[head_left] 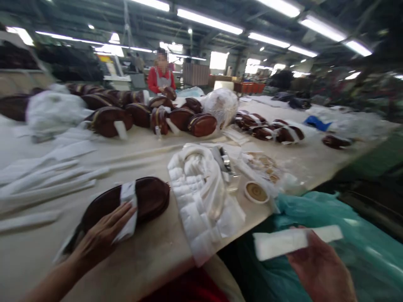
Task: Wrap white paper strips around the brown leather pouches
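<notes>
My left hand [100, 237] lies flat with fingers stretched out on a dark brown oval bag [147, 201] at the near left of the table, touching the white foam strip [128, 209] wrapped across it. My right hand [317, 268] is off the table's near edge at the lower right, fingers closed on a white foam strip [292, 242] held level. A pile of white foam wrapping [198, 197] lies between the bag and the edge.
Many brown bags [201, 123] with white strips sit in rows at the far side of the beige table [151, 256]. Round tape rolls [255, 191] lie near the right edge. A teal plastic bag [315, 209] hangs beside the table. A person in red stands far off.
</notes>
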A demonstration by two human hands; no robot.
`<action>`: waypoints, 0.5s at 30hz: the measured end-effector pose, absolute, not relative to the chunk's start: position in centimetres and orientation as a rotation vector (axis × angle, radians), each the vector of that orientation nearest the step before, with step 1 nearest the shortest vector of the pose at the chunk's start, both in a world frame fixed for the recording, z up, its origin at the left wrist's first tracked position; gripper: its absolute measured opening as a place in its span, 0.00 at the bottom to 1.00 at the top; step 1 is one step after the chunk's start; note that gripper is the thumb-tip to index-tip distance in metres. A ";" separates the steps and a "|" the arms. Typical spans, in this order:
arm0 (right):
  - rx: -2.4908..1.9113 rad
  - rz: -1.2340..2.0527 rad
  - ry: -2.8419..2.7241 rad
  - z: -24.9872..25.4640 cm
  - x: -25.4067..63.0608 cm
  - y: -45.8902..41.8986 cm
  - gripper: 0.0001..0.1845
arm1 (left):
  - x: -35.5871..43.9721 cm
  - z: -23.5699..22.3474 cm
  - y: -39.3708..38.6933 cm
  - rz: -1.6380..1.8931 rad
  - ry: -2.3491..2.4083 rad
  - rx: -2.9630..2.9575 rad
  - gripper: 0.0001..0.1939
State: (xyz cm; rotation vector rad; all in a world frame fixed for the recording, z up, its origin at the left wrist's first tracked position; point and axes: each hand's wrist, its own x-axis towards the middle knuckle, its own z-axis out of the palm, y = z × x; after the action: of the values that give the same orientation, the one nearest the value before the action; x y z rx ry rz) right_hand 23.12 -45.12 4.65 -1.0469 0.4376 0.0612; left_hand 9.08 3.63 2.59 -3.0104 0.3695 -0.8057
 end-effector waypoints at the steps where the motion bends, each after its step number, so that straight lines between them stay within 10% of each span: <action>1: -1.054 0.225 0.415 5.1 22.6 -41.4 0.12 | 8.5 2.3 3.6 -0.739 0.330 -3.010 0.33; 7: -1.022 1.022 0.200 4.9 16.5 -21.5 0.18 | 8.5 1.8 3.8 -0.557 0.181 -3.140 0.28; 15: -0.863 1.138 0.310 2.3 16.0 -11.8 0.12 | 9.4 3.7 4.6 -0.471 0.183 -3.315 0.25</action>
State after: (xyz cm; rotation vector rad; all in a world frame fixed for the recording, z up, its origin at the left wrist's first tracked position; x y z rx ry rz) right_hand 15.96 -11.82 2.29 -0.8627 0.3101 1.1382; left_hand 9.37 4.58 3.66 -3.3147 0.1828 -0.4712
